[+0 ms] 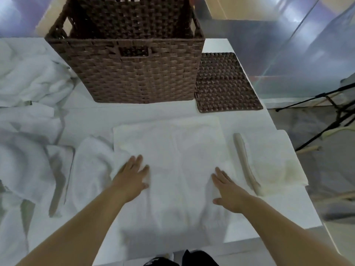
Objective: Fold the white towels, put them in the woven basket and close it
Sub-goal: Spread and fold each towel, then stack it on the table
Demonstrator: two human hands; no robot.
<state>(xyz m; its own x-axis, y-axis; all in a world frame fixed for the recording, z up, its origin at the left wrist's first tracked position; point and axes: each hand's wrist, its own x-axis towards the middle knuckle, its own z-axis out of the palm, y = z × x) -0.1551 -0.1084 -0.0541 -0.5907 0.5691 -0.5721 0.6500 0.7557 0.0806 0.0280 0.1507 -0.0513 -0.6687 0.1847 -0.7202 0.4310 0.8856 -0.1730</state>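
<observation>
A white towel point(172, 150) lies spread flat on the white table point(299, 210) in front of me. My left hand point(132, 175) presses flat on its left side, fingers straight. My right hand point(226, 187) lies flat on its right side, fingers straight. Behind the towel stands the brown woven basket point(134, 73), open on top. Its flat woven lid point(224, 83) lies on the table to the basket's right. More white towels point(28, 77) sit crumpled in a heap on the left.
Another white towel point(272, 160) with a grey band lies at the right, near the table's right edge. A loosely folded towel point(90, 169) sits just left of my left hand. Black tripod legs point(326, 112) stand on the floor at the right.
</observation>
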